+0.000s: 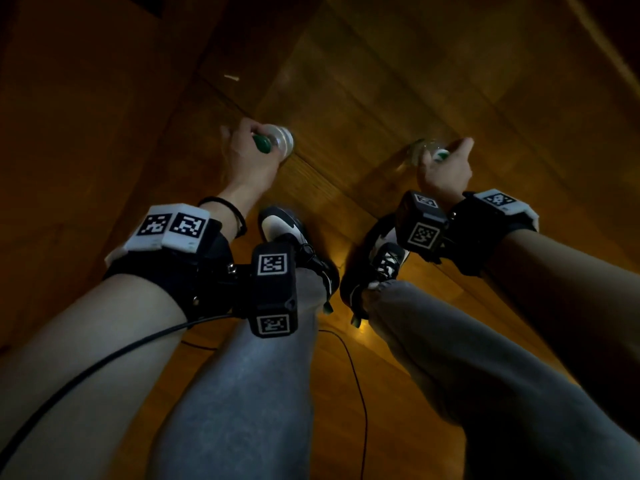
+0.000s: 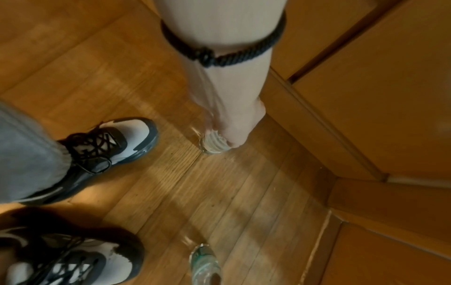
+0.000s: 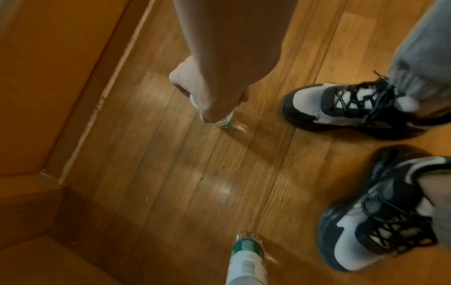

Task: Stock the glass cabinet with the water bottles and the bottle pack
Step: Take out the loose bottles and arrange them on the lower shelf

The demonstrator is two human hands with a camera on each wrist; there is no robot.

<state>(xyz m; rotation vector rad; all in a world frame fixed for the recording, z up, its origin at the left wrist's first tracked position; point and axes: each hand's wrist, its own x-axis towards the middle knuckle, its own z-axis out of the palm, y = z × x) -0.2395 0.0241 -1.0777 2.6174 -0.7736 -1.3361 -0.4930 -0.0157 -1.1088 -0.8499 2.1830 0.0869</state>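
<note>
Over a brown wooden plank floor (image 1: 398,81), the left hand (image 1: 247,157) has its grip round one clear green-capped plastic water bottle (image 1: 282,140); the right hand (image 1: 446,168) grips another bottle (image 1: 424,150), near black-and-white sneakers (image 1: 298,244).

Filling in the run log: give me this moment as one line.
left hand: grips water bottle | right hand: grips second bottle | both over wood floor | cabinet: not in view

clear water bottle (image 1: 282,140) green cap, held by its neck, second clear bottle (image 1: 424,152) likewise, above wood floor (image 1: 381,98)
</note>
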